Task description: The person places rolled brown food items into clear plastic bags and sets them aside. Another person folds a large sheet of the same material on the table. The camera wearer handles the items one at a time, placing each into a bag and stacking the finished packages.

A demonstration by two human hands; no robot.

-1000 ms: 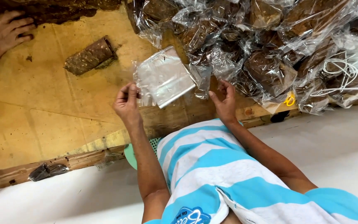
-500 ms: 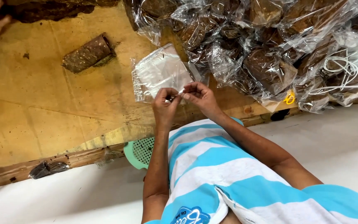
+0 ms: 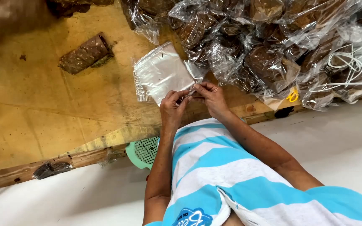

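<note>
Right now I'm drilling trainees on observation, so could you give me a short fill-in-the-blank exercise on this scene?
1. Both hands, left hand and right hand, pinch the edge of a clear, empty ____.
2. The lone brown block lies ____ on the table.
3. The bagged blocks are wrapped in clear ____.
4. The stool under the table edge is ____.

Missing words: bag; unwrapped; plastic; green

Open table (image 3: 42, 121) lies along the left and near edges, broken only by one brown wrapped block (image 3: 84, 53) toward the far left. A heap of filled clear bags (image 3: 265, 46) crowds the far right corner, reaching the flat clear bag (image 3: 162, 73) and blocking passage there.
</note>
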